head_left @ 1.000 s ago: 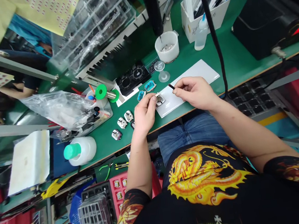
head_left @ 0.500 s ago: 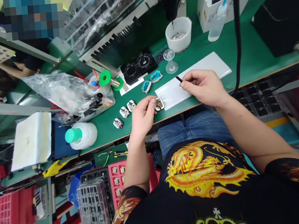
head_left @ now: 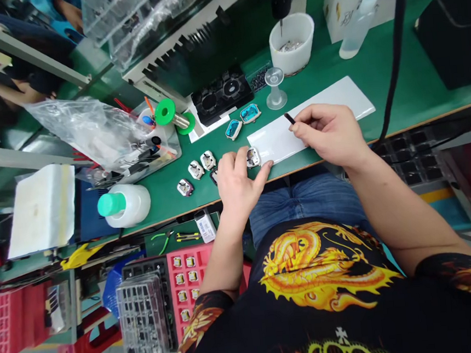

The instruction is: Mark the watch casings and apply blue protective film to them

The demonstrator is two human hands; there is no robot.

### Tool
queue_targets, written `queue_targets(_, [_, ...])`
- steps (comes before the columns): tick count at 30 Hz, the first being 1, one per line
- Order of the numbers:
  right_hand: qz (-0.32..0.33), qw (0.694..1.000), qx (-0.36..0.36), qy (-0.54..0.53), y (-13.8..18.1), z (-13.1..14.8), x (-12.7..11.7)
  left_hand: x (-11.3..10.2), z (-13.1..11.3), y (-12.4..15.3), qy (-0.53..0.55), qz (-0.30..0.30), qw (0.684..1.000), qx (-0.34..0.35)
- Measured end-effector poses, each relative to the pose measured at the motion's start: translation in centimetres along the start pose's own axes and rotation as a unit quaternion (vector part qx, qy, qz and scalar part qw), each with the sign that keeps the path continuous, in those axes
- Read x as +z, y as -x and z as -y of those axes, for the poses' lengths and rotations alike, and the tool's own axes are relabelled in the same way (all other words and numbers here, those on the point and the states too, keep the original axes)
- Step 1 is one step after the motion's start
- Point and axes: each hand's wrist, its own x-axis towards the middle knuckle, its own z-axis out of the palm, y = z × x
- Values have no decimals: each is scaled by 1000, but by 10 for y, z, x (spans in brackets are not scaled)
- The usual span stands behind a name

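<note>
My left hand (head_left: 238, 184) is open over the bench edge, thumb spread away from the fingers. A silver watch case (head_left: 253, 157) with exposed inner parts lies beside its index finger, by the white sheet (head_left: 277, 141). Under the hand's left side, a dark case (head_left: 214, 176) is partly hidden. My right hand (head_left: 333, 135) is closed in a pinch on a short thin black stick-like piece (head_left: 289, 118), held above the sheet; its exact kind does not show. Several more watch cases (head_left: 196, 170) lie to the left. Two cases with blue faces (head_left: 250, 113) sit farther back.
A white cup (head_left: 292, 45) with small parts stands under a black tool. Near it are a clear spool-shaped stand (head_left: 275, 88) and a black fixture (head_left: 222, 95). A solder reel (head_left: 165, 112) and a green-capped bottle (head_left: 128, 205) stand left. A black cable (head_left: 394, 63) hangs at right.
My left hand has let go of the watch case and spread its fingers, shifting slightly right. The right hand still holds the black piece. The camera view has shifted a little.
</note>
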Motion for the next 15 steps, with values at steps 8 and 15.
queue_targets(8, [-2,1000,7,7,0,0,-1,-19,7,-4,10,48,998,39])
queue_targets(15, [-11,994,-48,97,5,4,5,-29,13,6,-7,12,998,66])
